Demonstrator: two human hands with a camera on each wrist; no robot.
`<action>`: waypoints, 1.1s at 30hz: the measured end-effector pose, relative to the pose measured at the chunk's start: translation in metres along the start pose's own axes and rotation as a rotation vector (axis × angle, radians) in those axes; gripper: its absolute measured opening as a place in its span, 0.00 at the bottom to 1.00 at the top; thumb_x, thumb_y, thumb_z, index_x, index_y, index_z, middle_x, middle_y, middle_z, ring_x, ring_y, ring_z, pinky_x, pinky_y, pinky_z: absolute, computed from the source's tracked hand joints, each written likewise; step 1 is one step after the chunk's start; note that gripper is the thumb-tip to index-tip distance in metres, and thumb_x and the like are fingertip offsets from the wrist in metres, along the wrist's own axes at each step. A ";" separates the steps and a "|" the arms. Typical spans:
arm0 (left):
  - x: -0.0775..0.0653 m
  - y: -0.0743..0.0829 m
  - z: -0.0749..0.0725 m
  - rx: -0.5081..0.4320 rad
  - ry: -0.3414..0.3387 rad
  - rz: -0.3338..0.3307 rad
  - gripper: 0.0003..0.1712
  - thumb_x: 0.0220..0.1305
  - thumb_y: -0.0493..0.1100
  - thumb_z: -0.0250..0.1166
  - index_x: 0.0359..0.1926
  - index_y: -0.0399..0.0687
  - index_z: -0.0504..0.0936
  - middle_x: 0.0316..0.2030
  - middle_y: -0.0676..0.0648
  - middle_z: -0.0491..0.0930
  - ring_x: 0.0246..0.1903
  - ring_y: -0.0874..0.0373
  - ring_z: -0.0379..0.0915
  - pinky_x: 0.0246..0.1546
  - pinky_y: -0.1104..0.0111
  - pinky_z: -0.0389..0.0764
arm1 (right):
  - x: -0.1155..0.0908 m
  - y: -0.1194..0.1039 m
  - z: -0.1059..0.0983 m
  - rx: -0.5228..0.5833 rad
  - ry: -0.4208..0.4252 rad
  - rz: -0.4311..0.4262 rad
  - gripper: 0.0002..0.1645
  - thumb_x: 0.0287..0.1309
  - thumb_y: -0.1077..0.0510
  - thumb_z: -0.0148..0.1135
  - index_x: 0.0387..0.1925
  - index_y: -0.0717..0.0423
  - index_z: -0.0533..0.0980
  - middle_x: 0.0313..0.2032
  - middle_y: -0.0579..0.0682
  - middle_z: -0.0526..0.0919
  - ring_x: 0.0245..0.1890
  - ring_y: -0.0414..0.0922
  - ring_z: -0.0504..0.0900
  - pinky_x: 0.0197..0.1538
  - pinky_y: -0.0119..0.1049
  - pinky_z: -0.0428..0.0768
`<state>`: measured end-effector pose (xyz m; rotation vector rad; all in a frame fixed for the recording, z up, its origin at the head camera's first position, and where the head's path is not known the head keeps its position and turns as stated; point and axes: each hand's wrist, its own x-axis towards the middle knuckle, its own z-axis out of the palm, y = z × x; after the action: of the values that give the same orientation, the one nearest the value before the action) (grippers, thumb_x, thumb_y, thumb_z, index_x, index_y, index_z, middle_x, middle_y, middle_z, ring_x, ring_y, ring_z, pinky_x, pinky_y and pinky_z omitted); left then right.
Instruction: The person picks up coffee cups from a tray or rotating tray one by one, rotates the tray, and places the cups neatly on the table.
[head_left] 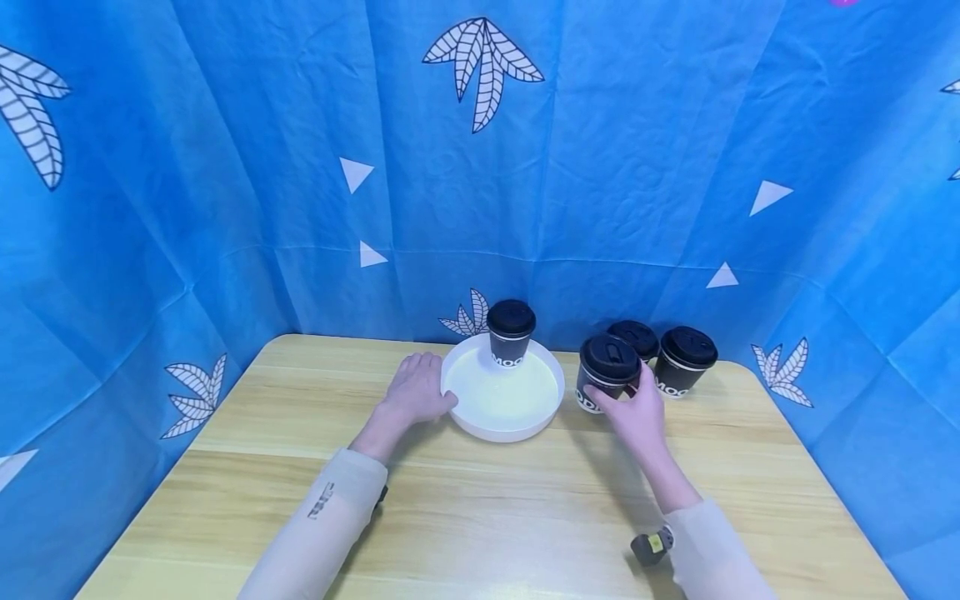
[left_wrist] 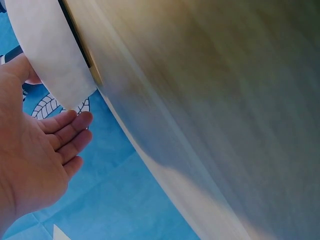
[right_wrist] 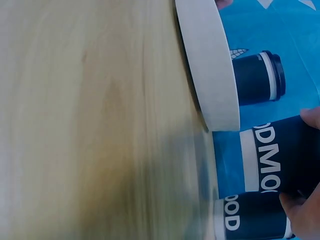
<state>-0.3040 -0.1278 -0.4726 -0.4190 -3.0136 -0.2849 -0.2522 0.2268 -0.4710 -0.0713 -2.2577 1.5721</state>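
Note:
My left hand [head_left: 420, 389] is at the left side of a round white tray [head_left: 504, 435], thumb over its rim and fingers along the outer wall. In the left wrist view, the fingertips [left_wrist: 75, 120] show right at the tray's end. One black lidded paper coffee cup [head_left: 510, 333] stands upright on the tray, toward the back. My right hand [head_left: 637, 412] grips another such cup [head_left: 609, 367] around its sides, just right of the tray. In the right wrist view this held cup [right_wrist: 280, 155] has its base raised above the table.
Two more lidded cups stand behind and right of the held one: one partly hidden cup [head_left: 633, 335] and one farther right [head_left: 678, 362]. The wooden table [head_left: 495, 517] meets a blue patterned curtain [head_left: 465, 192] at its back and sides.

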 end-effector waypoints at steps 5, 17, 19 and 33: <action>0.001 -0.001 0.000 0.007 -0.004 -0.004 0.41 0.61 0.56 0.64 0.65 0.30 0.69 0.55 0.38 0.73 0.56 0.43 0.64 0.73 0.51 0.60 | -0.003 0.004 -0.007 0.001 0.019 0.023 0.51 0.53 0.58 0.80 0.72 0.63 0.62 0.66 0.63 0.72 0.68 0.60 0.72 0.72 0.54 0.70; 0.000 -0.001 0.001 0.005 0.048 0.022 0.39 0.58 0.56 0.66 0.60 0.29 0.72 0.50 0.39 0.75 0.52 0.44 0.67 0.70 0.51 0.64 | -0.009 0.011 -0.018 0.002 0.031 0.037 0.52 0.53 0.59 0.79 0.74 0.64 0.60 0.67 0.63 0.72 0.68 0.58 0.72 0.73 0.52 0.68; 0.000 -0.002 0.001 0.003 0.047 0.022 0.39 0.58 0.56 0.66 0.60 0.29 0.72 0.50 0.39 0.75 0.53 0.44 0.67 0.70 0.51 0.64 | -0.010 0.013 -0.021 -0.006 0.033 0.052 0.52 0.54 0.59 0.79 0.74 0.63 0.60 0.68 0.62 0.71 0.68 0.58 0.71 0.73 0.52 0.68; 0.001 -0.002 0.002 0.001 0.038 0.021 0.40 0.58 0.56 0.66 0.61 0.29 0.71 0.50 0.39 0.74 0.53 0.44 0.66 0.71 0.50 0.63 | -0.016 0.025 -0.036 -0.032 0.068 0.074 0.52 0.53 0.59 0.79 0.74 0.61 0.62 0.66 0.62 0.73 0.67 0.57 0.72 0.70 0.53 0.71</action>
<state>-0.3055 -0.1288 -0.4748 -0.4395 -2.9700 -0.2862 -0.2299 0.2641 -0.4875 -0.2155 -2.2513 1.5469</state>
